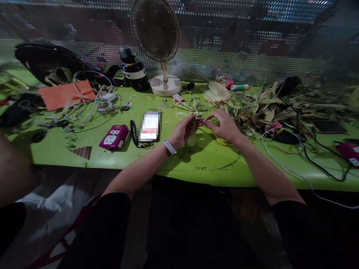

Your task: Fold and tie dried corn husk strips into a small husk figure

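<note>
Near the middle of the green table, my left hand (183, 130) is closed around a pale strip of dried leaf (192, 137), which hangs below its fingers. A small pale bunch shows at the fingertips. Close on its right, my right hand (220, 125) has thumb and forefinger brought together at the same piece; what lies between those fingertips is too small to make out. A yellow ring-shaped thing (223, 142) lies partly under my right hand. Behind both hands are green plant scraps (193, 104) and a pale husk (217, 94).
A phone (150, 126) with a strap and a purple power socket (114, 137) lie to the left. A fan (166, 85) and black bottle (135, 73) stand behind. Dried leaves (269, 106) and cables cover the right. Another person's arm (15, 168) is at the left edge.
</note>
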{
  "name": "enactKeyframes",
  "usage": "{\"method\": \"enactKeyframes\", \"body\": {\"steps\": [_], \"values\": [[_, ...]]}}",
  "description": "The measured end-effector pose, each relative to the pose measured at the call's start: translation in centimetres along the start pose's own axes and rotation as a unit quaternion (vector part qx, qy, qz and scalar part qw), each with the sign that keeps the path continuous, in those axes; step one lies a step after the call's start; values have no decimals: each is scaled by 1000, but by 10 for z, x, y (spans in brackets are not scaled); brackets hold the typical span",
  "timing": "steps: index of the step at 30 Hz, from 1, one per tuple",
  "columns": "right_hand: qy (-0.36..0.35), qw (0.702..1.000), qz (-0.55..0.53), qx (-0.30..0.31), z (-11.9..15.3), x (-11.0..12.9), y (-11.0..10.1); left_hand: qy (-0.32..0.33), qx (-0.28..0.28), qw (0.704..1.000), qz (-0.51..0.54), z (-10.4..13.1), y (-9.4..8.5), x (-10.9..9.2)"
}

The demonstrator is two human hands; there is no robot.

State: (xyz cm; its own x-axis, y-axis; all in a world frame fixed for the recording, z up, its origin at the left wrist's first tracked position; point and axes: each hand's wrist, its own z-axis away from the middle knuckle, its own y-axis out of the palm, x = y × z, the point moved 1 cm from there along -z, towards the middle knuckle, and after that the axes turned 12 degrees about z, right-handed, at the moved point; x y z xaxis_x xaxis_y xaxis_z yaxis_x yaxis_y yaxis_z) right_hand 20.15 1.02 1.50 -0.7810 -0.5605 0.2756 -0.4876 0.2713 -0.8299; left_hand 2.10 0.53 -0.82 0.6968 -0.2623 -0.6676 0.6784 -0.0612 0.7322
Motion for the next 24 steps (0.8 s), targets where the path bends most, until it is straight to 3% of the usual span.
{"method": "enactKeyframes", "body": {"steps": [4,9,14,16,19,22,24], "values": [[-7,997,-64,39,0,2,0,10,30,999,6,-2,-3,4],[63,983,-162,55,1,5,3,43,29,999,-5,-6,-9,8],[80,984,-155,25,1,1,4,65,19,992,-105,-5,-12,3],[49,994,-93,6,-1,-3,0,92,9,977,-190,-3,-12,-4],[-11,1000,-4,-17,-2,-8,-5,186,-9,932,-310,0,-11,-19],[-48,998,24,-22,-3,-9,-6,305,-18,892,-332,2,-8,-32],[-71,997,16,-22,-3,-7,-5,298,3,894,-334,3,-5,-35]]}}
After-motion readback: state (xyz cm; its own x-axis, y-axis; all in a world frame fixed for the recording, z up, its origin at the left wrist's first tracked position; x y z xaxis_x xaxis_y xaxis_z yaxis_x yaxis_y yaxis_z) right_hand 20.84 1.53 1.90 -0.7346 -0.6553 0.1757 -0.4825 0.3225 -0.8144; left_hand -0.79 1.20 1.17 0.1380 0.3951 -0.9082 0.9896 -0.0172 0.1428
